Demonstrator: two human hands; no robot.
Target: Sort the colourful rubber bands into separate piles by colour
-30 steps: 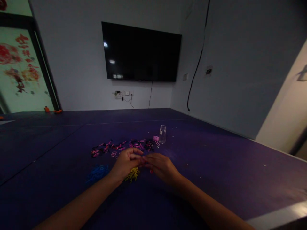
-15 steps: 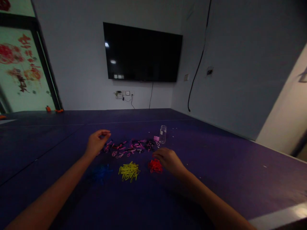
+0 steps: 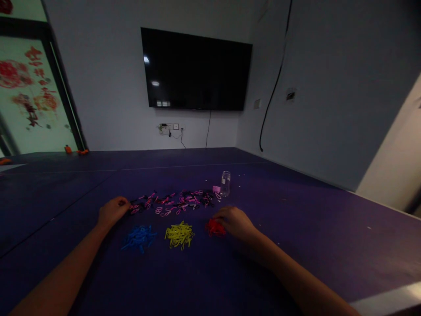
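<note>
My left hand (image 3: pixel 112 213) is at the left end of a loose spread of pink and black rubber bands (image 3: pixel 184 201); its thumb and fingers are pinched together, and whatever is between them is too small to make out. My right hand (image 3: pixel 235 221) reaches down to a heap of red rubber bands (image 3: pixel 215 227), fingertips closed at its upper edge and partly covering it. Between the hands lie a heap of blue rubber bands (image 3: pixel 140 237) and a heap of yellow rubber bands (image 3: pixel 180 235).
A clear bottle (image 3: pixel 225 184) stands upright without a lid behind the bands, with a small pink piece (image 3: pixel 216 189) beside it. Small white bits dot the purple surface (image 3: pixel 315 228). A dark television (image 3: pixel 197 70) hangs on the far wall.
My left hand has moved left and down, from above the pink and black bands to their left end. My right hand has lowered slightly onto the red heap.
</note>
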